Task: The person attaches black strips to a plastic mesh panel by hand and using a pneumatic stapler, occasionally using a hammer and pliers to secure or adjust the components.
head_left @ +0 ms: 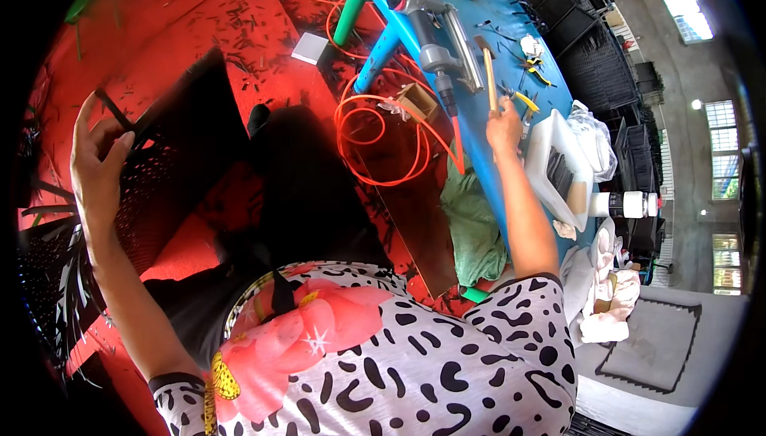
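On the left, my left hand pinches a short black flat strip at the edge of a dark woven panel. The panel leans in front of my legs, with loose strips hanging along its left side. My right hand reaches over the blue table and closes round the wooden handle of a hammer. The hammer's head points away from me. Beside it lies a pneumatic staple gun joined to an orange hose. Yellow-handled pliers are just right of my right hand.
A white plastic bin with dark strips stands right of my right forearm, near a white bottle. More yellow-handled pliers lie farther back. A green sack hangs by the table's near edge. Black scraps litter the red floor.
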The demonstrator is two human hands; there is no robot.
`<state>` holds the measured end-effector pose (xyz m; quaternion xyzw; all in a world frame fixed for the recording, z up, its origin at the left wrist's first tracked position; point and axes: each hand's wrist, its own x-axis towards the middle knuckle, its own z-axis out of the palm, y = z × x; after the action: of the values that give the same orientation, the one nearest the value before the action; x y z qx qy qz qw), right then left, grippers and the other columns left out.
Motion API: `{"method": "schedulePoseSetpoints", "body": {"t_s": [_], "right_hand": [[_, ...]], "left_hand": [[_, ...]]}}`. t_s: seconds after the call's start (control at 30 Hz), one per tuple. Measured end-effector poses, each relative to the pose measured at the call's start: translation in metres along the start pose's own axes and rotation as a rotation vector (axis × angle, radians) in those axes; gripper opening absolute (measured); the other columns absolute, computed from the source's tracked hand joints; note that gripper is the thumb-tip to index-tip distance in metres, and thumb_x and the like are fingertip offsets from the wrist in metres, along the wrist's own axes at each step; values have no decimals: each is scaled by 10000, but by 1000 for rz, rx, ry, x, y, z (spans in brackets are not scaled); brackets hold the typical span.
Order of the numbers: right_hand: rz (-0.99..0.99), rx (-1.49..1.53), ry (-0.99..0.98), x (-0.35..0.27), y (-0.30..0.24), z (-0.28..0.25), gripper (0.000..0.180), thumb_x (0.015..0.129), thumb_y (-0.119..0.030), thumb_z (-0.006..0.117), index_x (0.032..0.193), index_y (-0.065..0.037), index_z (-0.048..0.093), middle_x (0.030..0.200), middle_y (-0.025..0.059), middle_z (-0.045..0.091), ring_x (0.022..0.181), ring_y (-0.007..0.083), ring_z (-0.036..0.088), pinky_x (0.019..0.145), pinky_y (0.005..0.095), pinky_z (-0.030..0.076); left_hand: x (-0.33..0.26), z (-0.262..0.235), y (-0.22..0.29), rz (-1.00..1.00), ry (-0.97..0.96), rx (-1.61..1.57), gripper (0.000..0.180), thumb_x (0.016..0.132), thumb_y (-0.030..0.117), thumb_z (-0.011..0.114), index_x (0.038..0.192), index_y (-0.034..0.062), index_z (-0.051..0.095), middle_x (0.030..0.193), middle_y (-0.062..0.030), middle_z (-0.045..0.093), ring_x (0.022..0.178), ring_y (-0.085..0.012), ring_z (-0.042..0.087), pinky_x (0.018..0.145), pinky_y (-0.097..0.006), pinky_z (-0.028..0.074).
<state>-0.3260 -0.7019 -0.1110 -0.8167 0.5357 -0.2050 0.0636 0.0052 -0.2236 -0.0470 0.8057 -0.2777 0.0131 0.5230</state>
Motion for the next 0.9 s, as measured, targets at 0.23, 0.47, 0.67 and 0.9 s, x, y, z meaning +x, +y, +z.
{"method": "schedulePoseSetpoints", "body": {"t_s": [0.23, 0.47, 0.67, 0.9], "right_hand": [[-246, -439, -152, 71, 43, -32, 777, 662, -383, 754, 1282, -12, 468, 1234, 225, 534, 1152, 347, 507, 962, 400, 411], [-133, -367, -484, 126, 78, -24, 1081, 567, -480, 813, 1360, 66, 323, 1315, 257, 459, 1219, 339, 463, 1029, 362, 349], [-337, -454, -297, 181, 148, -28, 567, 781, -391, 583, 1108, 72, 572, 1160, 223, 582, 1077, 353, 548, 916, 420, 420], [-439, 906, -324, 100, -94, -19, 376, 815, -111, 537, 1171, 8, 553, 1025, 102, 605, 894, 164, 595, 786, 286, 475]], "left_hand": [[3, -8, -7, -67, -22, 12, 643, 790, 10, 588, 1384, 25, 343, 872, -41, 606, 780, -79, 532, 710, -184, 405], [-3, -13, 0, -14, 30, 102, 611, 794, 45, 608, 1359, 21, 374, 889, -47, 631, 789, -90, 553, 717, -208, 433], [-2, 4, -1, -56, 87, -404, 793, 696, 206, 763, 1329, 3, 330, 931, -83, 618, 720, -214, 595, 660, -354, 479], [-5, -5, 29, -3, -9, -20, 149, 878, 127, 590, 963, 15, 639, 744, 33, 540, 658, -26, 437, 612, -181, 368]]}}
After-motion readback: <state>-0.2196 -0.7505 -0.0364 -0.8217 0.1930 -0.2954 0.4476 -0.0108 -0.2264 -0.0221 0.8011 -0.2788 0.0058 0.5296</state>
